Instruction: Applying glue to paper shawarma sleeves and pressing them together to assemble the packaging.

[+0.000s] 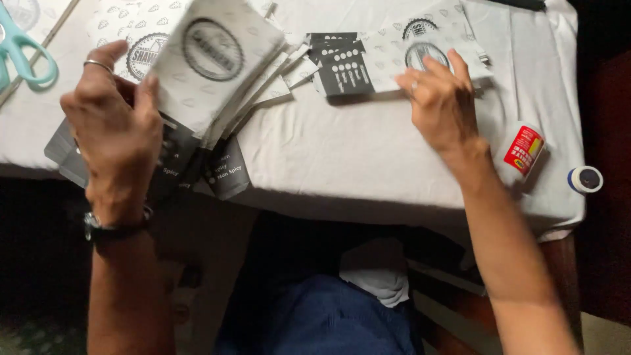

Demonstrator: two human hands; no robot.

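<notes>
So the left hand [115, 121] is gripping a fat stack of paper pouches [210, 72] up off the near left edge of the table [342, 158], fingers wrapped around the dark lower ends while the white tops with a round grey stamp are fanning out toward the middle. The right hand [440, 105] is lying flat with its fingers spread, pressing down on a second pile of pouches [388, 62] toward the far right part of the table, so it's open and not really clutching anything. Those pouches are white with a faint leaf pattern and round dark emblems, and a couple are showing a black panel with white marks. A small white glue bottle with a red label [524, 150] is lying on its side near the right edge, just beside the right wrist, and a white round cap with a dark blue centre [585, 179] is sitting at the near right corner. Teal scissors [20, 52] are resting at the far left edge. The table is covered in a white cloth, the room around it is looking dark, and blue-clad legs are showing below the near edge.
</notes>
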